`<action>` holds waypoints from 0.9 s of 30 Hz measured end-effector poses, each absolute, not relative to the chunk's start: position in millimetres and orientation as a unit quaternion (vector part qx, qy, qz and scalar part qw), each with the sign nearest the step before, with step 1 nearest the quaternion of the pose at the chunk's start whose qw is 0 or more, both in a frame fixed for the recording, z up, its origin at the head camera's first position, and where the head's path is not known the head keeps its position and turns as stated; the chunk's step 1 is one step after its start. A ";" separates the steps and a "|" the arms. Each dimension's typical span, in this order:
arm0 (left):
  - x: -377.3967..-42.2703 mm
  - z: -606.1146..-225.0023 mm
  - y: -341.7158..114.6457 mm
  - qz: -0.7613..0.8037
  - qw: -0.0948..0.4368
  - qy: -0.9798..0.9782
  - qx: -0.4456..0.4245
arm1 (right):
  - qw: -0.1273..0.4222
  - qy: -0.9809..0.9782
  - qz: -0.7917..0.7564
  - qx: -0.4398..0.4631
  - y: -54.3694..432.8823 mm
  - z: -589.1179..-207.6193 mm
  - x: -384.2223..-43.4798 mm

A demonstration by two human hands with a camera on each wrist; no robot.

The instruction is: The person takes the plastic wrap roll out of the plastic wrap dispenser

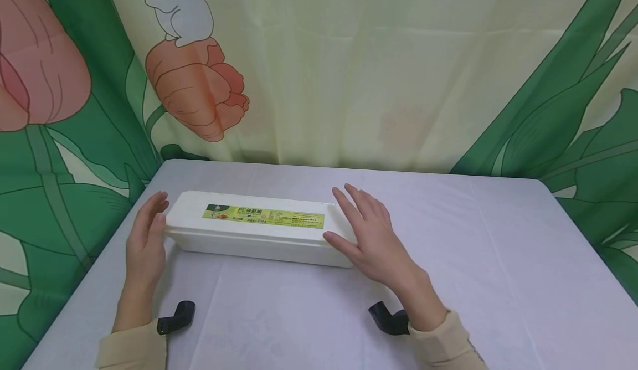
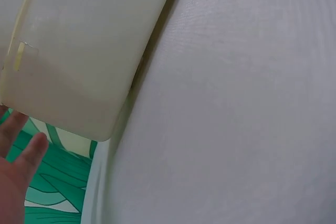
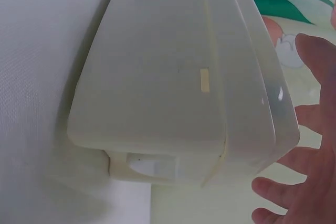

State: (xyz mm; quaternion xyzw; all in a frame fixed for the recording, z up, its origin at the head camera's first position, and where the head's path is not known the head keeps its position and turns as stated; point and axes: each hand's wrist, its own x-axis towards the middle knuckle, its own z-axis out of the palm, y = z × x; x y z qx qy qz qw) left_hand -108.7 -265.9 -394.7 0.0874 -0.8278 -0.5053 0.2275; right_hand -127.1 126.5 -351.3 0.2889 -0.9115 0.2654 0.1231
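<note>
Head view — white box (image 1: 254,236) between left hand (image 1: 147,242) and right hand (image 1: 374,241)

You have one box (image 1: 269,252) with two grips (image 1: 145,248) (image 1: 379,245) at its nine and three o'clock, one label (image 1: 264,216), two sleeves (image 1: 134,349) (image 1: 443,342), two black pieces (image 1: 180,317) (image 1: 387,321), one table (image 1: 279,325), one curtain (image 1: 329,82).

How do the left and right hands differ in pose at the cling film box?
The left hand stands beside the left end of the PE cling film box; the right hand overlaps its right end in the head view. The left hand is seen nearly edge-on, while the right hand shows its back, fingers spread. Neither hand grips anything.
</note>
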 end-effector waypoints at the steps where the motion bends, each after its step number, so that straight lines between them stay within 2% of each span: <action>1: -108.7 -395.3 -266.0 -0.508 0.226 -0.826 0.088 | 0.123 -0.911 0.265 0.290 125.4 -351.2 -127.4; 27: -113.5 -402.4 -265.3 -0.547 0.167 -0.816 0.088 | 0.099 -0.906 0.265 0.314 100.8 -347.5 -133.0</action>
